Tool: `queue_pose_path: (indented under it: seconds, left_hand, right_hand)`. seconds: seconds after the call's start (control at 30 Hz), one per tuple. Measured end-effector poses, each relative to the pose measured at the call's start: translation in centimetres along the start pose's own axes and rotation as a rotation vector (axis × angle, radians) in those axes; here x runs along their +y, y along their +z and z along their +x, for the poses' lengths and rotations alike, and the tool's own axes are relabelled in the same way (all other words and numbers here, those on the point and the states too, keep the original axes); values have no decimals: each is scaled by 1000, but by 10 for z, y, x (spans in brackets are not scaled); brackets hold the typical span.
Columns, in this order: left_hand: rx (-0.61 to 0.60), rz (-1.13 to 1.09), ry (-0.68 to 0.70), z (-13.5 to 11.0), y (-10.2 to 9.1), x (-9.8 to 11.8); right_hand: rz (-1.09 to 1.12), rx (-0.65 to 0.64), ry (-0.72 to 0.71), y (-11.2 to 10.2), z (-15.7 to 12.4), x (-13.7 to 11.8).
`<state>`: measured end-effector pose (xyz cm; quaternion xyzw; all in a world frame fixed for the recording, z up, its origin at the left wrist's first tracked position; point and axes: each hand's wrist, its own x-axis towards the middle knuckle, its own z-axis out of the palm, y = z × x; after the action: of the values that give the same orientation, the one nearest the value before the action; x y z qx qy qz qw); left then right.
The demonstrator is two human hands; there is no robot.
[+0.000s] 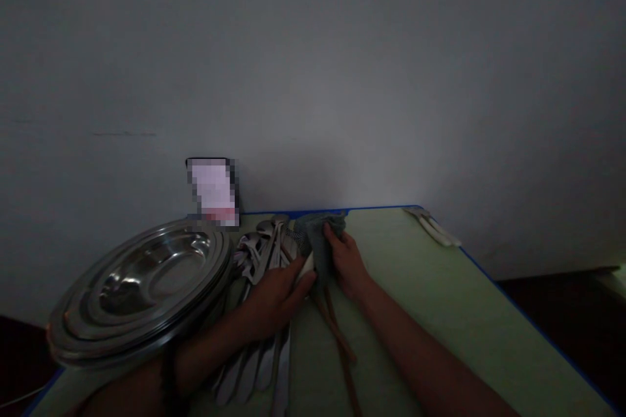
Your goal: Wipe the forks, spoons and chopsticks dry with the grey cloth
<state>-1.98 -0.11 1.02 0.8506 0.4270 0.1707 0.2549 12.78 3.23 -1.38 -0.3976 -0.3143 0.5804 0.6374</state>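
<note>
My left hand (278, 296) is closed on a white-handled utensil (307, 267), its handle pinched between thumb and fingers. The far end of this utensil is hidden by a grey-green cloth (317, 241). My right hand (348, 264) grips that cloth, thumb on top, and presses it around the utensil. Beneath and left of my hands lies a pile of metal spoons and other cutlery (264, 365), handles toward me. Two brown chopsticks (337, 339) rest crossed on the table between my forearms.
A stack of shiny metal plates or basins (141, 326) fills the table's left side. Behind it a phone (212, 189) leans against the wall (381, 91). Two white-handled utensils (437, 231) lie at the right edge of the green, blue-edged table (420, 300).
</note>
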Motion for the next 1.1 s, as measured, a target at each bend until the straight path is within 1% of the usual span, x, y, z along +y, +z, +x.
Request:
queue_pose_path:
  seconds: [0.07, 0.2, 0.3, 0.37, 0.43, 0.63, 0.83, 1.03, 1.1]
  left_hand:
    - [7, -20, -9, 0, 0, 0]
    - [64, -104, 9, 1, -2, 1]
    - [61, -118, 38, 1, -2, 2]
    - [62, -122, 50, 1, -2, 2]
    - [52, -136, 62, 1, -2, 2]
    - [21, -165, 100, -1, -5, 4]
    - [2, -185, 139, -4, -7, 4]
    - [6, -192, 67, -2, -7, 3]
    - [4, -197, 67, -2, -8, 3]
  right_hand:
    - [35, 33, 29, 1, -1, -1]
    - [129, 112, 74, 2, -1, -4]
    - [196, 183, 125, 0, 0, -6]
    - [245, 206, 152, -1, 1, -7]
    - [281, 202, 161, -3, 3, -6]
    - [333, 117, 210, -8, 8, -2]
    - [321, 96, 250, -5, 5, -7]
    - [273, 88, 226, -2, 1, -10]
    - [279, 83, 221, -2, 0, -10]
